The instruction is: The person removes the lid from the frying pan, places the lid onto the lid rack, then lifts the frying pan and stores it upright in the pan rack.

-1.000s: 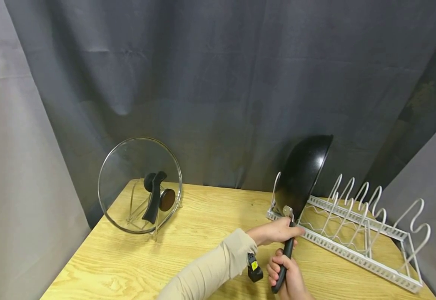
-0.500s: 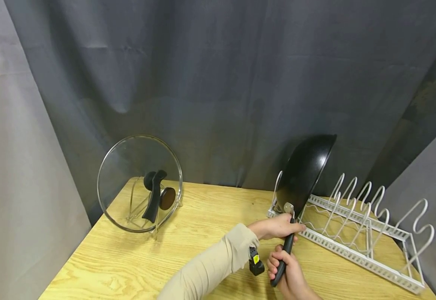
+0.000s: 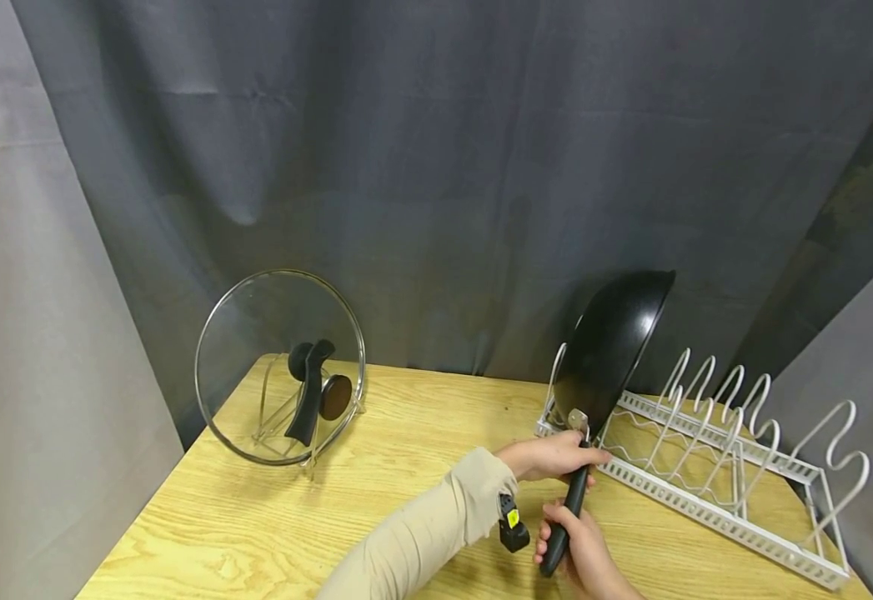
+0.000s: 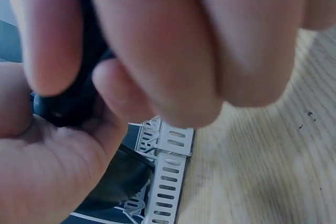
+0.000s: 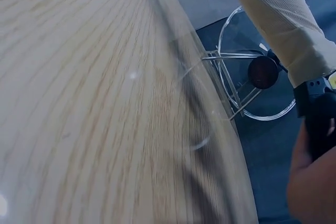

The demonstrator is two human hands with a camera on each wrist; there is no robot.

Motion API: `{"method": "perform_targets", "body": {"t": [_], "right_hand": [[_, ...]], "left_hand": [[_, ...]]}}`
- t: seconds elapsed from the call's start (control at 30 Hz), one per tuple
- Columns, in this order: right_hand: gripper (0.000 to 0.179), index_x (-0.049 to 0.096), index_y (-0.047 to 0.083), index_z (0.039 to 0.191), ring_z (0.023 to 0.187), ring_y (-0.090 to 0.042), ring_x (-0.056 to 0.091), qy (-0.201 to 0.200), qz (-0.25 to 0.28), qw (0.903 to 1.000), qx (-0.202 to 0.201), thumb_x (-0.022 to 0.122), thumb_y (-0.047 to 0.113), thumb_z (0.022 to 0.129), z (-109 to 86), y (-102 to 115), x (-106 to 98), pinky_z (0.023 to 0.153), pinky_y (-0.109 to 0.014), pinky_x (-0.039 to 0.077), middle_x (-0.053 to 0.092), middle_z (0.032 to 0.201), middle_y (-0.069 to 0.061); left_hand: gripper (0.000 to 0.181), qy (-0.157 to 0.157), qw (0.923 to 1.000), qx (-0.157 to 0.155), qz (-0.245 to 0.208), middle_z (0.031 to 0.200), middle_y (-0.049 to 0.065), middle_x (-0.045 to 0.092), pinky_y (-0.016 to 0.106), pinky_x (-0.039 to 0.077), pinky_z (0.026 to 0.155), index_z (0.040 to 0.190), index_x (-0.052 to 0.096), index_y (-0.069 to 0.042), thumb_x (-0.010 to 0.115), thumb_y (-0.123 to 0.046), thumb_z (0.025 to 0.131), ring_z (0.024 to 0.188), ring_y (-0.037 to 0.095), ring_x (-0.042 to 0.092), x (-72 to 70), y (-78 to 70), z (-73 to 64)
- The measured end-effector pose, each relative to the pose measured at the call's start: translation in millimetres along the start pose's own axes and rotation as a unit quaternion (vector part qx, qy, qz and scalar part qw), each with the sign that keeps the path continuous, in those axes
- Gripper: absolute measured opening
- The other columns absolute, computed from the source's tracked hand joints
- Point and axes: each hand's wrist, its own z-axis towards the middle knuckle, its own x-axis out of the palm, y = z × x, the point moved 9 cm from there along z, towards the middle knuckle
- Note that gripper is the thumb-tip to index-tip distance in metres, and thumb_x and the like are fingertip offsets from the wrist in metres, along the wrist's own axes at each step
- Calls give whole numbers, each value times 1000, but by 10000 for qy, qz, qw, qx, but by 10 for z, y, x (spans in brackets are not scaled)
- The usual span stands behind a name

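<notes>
A black wok (image 3: 612,350) stands on edge in the left end of the white wire rack (image 3: 714,510), its black handle (image 3: 575,492) pointing down toward me. My left hand (image 3: 552,456) grips the handle near its metal bracket, thumb across the top. Lower down, my right hand (image 3: 582,542) holds the handle near its end. In the left wrist view, the blurred fingers of my right hand (image 4: 173,40) loom close, and part of the wok (image 4: 118,179) shows beside the rack (image 4: 165,187). The right wrist view mostly misses the wok.
A clear glass lid (image 3: 256,333) with a black handle leans on a small wire stand (image 3: 267,417) at the table's left. The wooden table (image 3: 256,517) reaches back to a dark curtain (image 3: 406,167). Several wavy wire dividers rise from the rack's right part.
The wok has tipped very slightly rightward in the head view, with a small shift of the view too. My right hand's fingers have shifted a little on the handle.
</notes>
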Motion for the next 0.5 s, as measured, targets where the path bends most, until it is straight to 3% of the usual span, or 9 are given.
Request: {"method": "perform_targets", "body": {"t": [0.1,0.2,0.5], "right_hand": [[14,37,5,88,55,-14,57,-347,-551,9979,-24,42,15,96,25,-31,-85,59,-36,54,49,66,-1],[15,36,1,94,57,-16,58,-447,-860,9952,-94,43,15,96,-14,3,-75,61,-39,55,49,67,-3],[21,28,-4,103,61,-16,61,-520,-1186,9915,72,41,12,98,-66,-6,-75,63,-39,55,50,71,-5]], "left_hand": [[29,-142,9999,-5,-5,61,6,53,23,45,52,74,49,-3,57,-22,95,53,12,52,-13,41,20],[23,-281,9996,45,-44,60,5,54,22,44,51,80,49,-6,58,-21,94,53,11,53,-29,74,31],[18,-347,9991,237,-46,60,3,53,20,45,50,82,47,-10,57,-17,95,54,10,55,-21,106,41]]}}
